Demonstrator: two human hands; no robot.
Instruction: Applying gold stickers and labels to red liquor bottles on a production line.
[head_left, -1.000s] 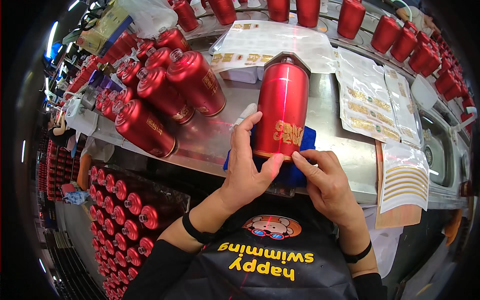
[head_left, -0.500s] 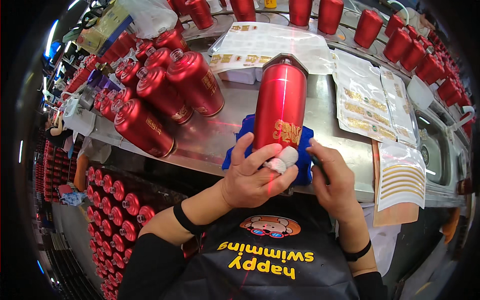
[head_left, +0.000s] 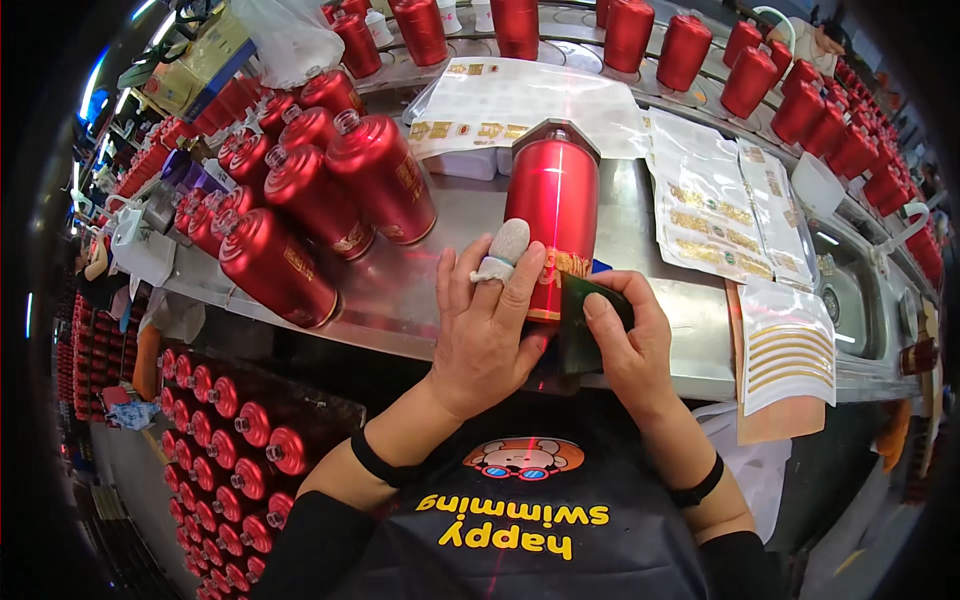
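A glossy red bottle [head_left: 553,205] with gold lettering near its base lies lengthwise before me, its neck at a dark angular holder [head_left: 590,140]. My left hand [head_left: 480,325] rests along its lower left side, fingers stretched out and apart. One of those fingers wears a whitish cloth finger cover [head_left: 510,242]. Pinched in my right hand [head_left: 640,340] is a dark green flat scraper [head_left: 590,325], its edge beside the gold lettering. Only a sliver of the blue cloth [head_left: 600,267] shows by the bottle.
Several red bottles [head_left: 385,180] stand at left on the metal table [head_left: 450,215]. Gold decal sheets [head_left: 715,215] lie at right, near a sheet of curved gold strips [head_left: 790,360] and a sink [head_left: 850,305]. More bottles [head_left: 630,35] line the conveyor behind; others [head_left: 250,425] stand low at left.
My left hand has moved up along the bottle, its fingers now extended. My right hand has brought the scraper against the lettering's right side. The view has shifted slightly.
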